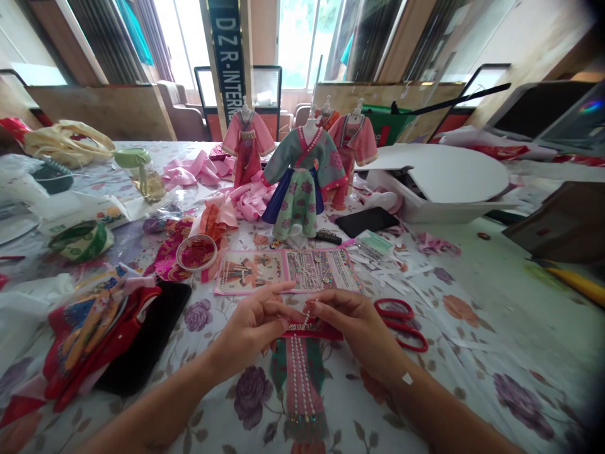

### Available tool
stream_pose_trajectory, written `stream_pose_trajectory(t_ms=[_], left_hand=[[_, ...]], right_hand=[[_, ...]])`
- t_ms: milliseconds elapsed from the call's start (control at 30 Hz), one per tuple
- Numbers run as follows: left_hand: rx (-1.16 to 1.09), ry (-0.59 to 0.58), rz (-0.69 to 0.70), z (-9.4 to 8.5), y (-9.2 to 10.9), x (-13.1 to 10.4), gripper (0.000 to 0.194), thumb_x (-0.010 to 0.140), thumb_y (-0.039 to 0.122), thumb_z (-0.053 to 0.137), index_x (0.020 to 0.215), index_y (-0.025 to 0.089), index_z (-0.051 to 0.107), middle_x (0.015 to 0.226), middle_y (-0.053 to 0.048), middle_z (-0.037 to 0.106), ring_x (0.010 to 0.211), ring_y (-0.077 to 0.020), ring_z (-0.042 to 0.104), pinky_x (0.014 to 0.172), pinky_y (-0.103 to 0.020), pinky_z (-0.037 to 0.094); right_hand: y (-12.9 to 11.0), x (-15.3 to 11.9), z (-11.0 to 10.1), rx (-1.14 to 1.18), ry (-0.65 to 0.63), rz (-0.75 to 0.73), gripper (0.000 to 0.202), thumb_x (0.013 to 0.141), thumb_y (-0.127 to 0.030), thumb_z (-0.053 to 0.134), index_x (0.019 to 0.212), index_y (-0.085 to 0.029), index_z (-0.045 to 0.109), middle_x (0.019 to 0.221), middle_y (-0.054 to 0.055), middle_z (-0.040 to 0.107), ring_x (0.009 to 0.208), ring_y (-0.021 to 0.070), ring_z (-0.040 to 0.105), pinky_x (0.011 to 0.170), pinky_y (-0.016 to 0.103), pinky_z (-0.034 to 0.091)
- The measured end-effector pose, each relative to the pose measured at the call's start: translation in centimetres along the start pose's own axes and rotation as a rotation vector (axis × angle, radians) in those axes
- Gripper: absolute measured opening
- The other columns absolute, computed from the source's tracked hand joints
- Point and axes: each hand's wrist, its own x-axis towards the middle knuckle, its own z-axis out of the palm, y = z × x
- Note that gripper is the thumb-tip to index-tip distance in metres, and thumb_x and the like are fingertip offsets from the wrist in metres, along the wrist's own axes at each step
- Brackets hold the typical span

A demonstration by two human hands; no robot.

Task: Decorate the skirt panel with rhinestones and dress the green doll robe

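Both hands, left [250, 328] and right [352, 328], pinched a gem strip [306, 318] onto the beaded doll skirt [299, 378] near the bench's [472, 328] front edge, its rows seemingly mostly laid.

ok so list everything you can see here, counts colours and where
doll skirt: 1, green and pink with bead strips, near edge under both hands
sticker sheets: 2, pink, just beyond the hands
scissors: 1, red, right of right hand
dressed doll stands: 4, pink, green, centre back
phone: 1, black, right of dolls
round board: 1, white, back right
tablecloth: 1, white floral
left hand: pinching bead strip
right hand: pinching bead strip
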Motion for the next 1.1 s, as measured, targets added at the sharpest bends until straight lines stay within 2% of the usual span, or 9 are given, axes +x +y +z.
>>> stream_pose_trajectory(t_ms=[133, 333, 633, 733, 833, 1000, 1100], left_hand=[[-0.003, -0.016, -0.003, -0.1, -0.2, 0.0, 0.049, 0.079, 0.025, 0.063, 0.126, 0.021, 0.050, 0.089, -0.006, 0.070, 0.042, -0.0029, 0.041, 0.040, -0.016, 0.032], [-0.081, -0.056, -0.020, -0.2, -0.6, 0.2, 0.056, 0.073, 0.023, 0.072, 0.124, 0.020, 0.051, 0.084, -0.003, 0.066, 0.058, -0.0064, 0.051, 0.048, -0.016, 0.034], [-0.137, -0.075, 0.038, -0.3, -1.3, 0.5, 0.063, 0.063, 0.017, 0.079, 0.121, 0.021, 0.055, 0.091, -0.004, 0.067, 0.055, -0.0051, 0.052, 0.050, -0.017, 0.039], [-0.159, -0.066, 0.032, -0.3, -1.2, 0.4, 0.060, 0.064, 0.017, 0.079, 0.120, 0.020, 0.057, 0.086, -0.004, 0.066, 0.061, -0.0085, 0.057, 0.053, -0.018, 0.042], [-0.129, -0.031, 0.047, -0.1, -0.8, 0.3, 0.054, 0.065, 0.016, 0.077, 0.116, 0.019, 0.059, 0.077, -0.002, 0.065, 0.064, -0.0101, 0.057, 0.056, -0.019, 0.042], [0.160, 0.147, 0.134, 0.1, -0.5, 0.1, 0.048, 0.068, 0.015, 0.073, 0.113, 0.020, 0.061, 0.073, 0.001, 0.064, 0.054, -0.0067, 0.044, 0.050, -0.019, 0.036], [0.291, 0.201, 0.170, 0.3, -0.4, 0.0, 0.044, 0.070, 0.015, 0.071, 0.112, 0.021, 0.063, 0.072, 0.001, 0.064, 0.053, -0.0074, 0.043, 0.051, -0.021, 0.036]], right_hand=[[0.0, 0.0, 0.0, 0.030, 0.007, 0.013, 0.020, 0.074, -0.038, 0.072, 0.081, -0.019, 0.071, 0.070, 0.000, 0.067, 0.064, 0.0107, 0.058, 0.062, 0.022, 0.045], [0.1, -0.1, 0.3, 0.099, -0.004, -0.004, 0.018, 0.072, -0.034, 0.074, 0.083, -0.020, 0.070, 0.072, 0.001, 0.067, 0.066, 0.0115, 0.060, 0.064, 0.023, 0.048], [0.0, -0.5, 1.1, 0.069, 0.023, -0.084, 0.013, 0.071, -0.032, 0.075, 0.077, -0.022, 0.071, 0.079, 0.002, 0.069, 0.072, 0.0141, 0.062, 0.068, 0.026, 0.050], [0.1, -0.5, 1.1, 0.082, 0.002, -0.065, 0.012, 0.071, -0.032, 0.075, 0.078, -0.022, 0.071, 0.077, 0.002, 0.068, 0.070, 0.0138, 0.061, 0.066, 0.026, 0.050], [0.3, -0.5, 0.9, 0.095, -0.017, -0.055, 0.014, 0.070, -0.031, 0.075, 0.079, -0.022, 0.071, 0.077, 0.002, 0.068, 0.069, 0.0132, 0.061, 0.064, 0.025, 0.050], [0.2, -0.6, 0.9, 0.006, 0.007, -0.070, 0.014, 0.070, -0.033, 0.075, 0.079, -0.022, 0.072, 0.078, 0.003, 0.069, 0.070, 0.0142, 0.062, 0.064, 0.025, 0.050], [0.1, -0.7, 1.1, -0.029, 0.029, -0.065, 0.014, 0.070, -0.033, 0.074, 0.077, -0.021, 0.071, 0.076, 0.003, 0.068, 0.067, 0.0138, 0.061, 0.060, 0.024, 0.048]])
